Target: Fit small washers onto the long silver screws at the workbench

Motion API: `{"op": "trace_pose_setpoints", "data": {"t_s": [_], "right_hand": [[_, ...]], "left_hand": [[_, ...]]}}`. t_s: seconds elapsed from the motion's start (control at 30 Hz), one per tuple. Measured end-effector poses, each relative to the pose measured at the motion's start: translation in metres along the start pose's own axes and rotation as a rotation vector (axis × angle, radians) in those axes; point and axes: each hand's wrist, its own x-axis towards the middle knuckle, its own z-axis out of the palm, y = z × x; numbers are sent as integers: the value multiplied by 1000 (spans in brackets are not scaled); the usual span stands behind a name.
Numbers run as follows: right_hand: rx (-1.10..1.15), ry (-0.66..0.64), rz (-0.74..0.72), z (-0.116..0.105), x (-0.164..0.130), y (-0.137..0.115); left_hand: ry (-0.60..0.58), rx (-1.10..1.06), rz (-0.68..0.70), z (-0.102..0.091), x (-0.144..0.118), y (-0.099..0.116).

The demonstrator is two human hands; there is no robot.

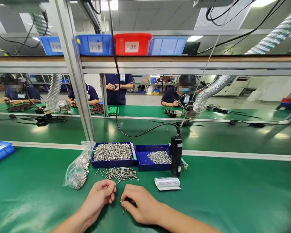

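Observation:
My left hand (102, 194) is closed in a pinch just in front of a loose pile of screws (121, 173). Whatever its fingertips hold, if anything, is too small to make out. Beside it, my right hand (142, 203) curls palm down around a few screws (123, 211), whose thin shanks poke out below the fingers. Most of that grip is hidden by the hand itself. Behind the pile stands a blue tray full of screws (113, 152). To its right, a second blue tray (154, 167) holds small shiny metal nuts or washers (160, 157).
A clear plastic bag of small metal parts (79, 176) lies left of the trays. On the right, a black corded electric screwdriver (176, 157) hangs upright over the tray's edge, behind a rolled label sheet (167, 183). A metal post (75, 71) rises behind. Several co-workers sit or stand beyond.

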Motion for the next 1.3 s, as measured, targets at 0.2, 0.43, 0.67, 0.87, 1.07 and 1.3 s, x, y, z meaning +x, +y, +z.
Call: {"op": "trace_pose_setpoints", "data": {"t_s": [0.2, 0.43, 0.67, 0.87, 1.07, 1.3], "right_hand": [[27, 2, 12, 1, 2, 6], [411, 154, 219, 9, 12, 11], [636, 164, 286, 16, 12, 14], [730, 168, 313, 22, 12, 15], [828, 206, 345, 25, 12, 16], [1046, 250, 357, 25, 15, 23]], "left_hand": [[24, 7, -59, 0, -1, -1], [82, 95, -87, 3, 0, -1], [121, 199, -43, 10, 0, 0], [112, 259, -3, 10, 2, -2], [75, 496, 197, 7, -2, -6], [55, 706, 421, 7, -9, -2]]}}
